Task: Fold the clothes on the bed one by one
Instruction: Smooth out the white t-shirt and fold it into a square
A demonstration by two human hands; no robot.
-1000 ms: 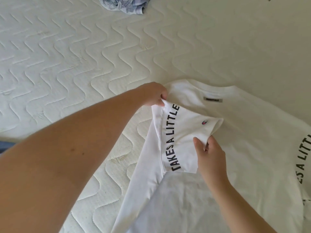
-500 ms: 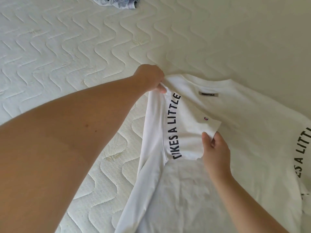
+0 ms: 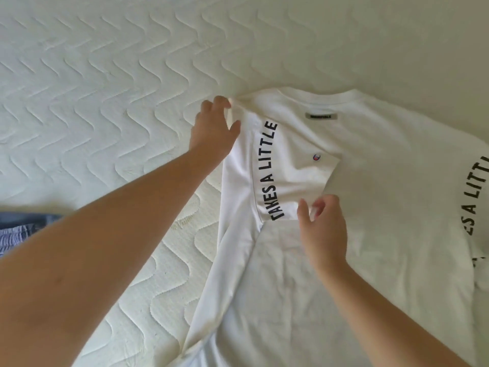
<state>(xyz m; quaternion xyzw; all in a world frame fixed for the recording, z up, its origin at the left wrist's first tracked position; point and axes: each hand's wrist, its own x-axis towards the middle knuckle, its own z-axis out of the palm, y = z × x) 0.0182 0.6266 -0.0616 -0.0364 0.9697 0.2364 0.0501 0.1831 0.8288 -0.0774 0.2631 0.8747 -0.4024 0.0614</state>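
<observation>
A white T-shirt (image 3: pixel 370 234) with black lettering lies back-up on the quilted mattress (image 3: pixel 105 102). Its left sleeve (image 3: pixel 288 165), printed "TAKES A LITTLE", is folded inward and lies flat over the shirt's back. My left hand (image 3: pixel 214 131) is at the folded shoulder corner, fingertips touching the cloth and thumb spread away from them. My right hand (image 3: pixel 325 231) pinches the sleeve's hem at its lower edge between thumb and fingers. The shirt's right sleeve (image 3: pixel 476 197), with matching lettering, runs off the right edge.
A blue striped garment (image 3: pixel 18 229) shows at the left edge, partly behind my left forearm. The white mattress stretches away to the left and far side. A grey label (image 3: pixel 321 116) sits below the shirt's collar.
The sleeve has been carried inward and laid down flat on the shirt. My left hand loosened from a pinch to spread fingers. The plaid garment at the top is out of view.
</observation>
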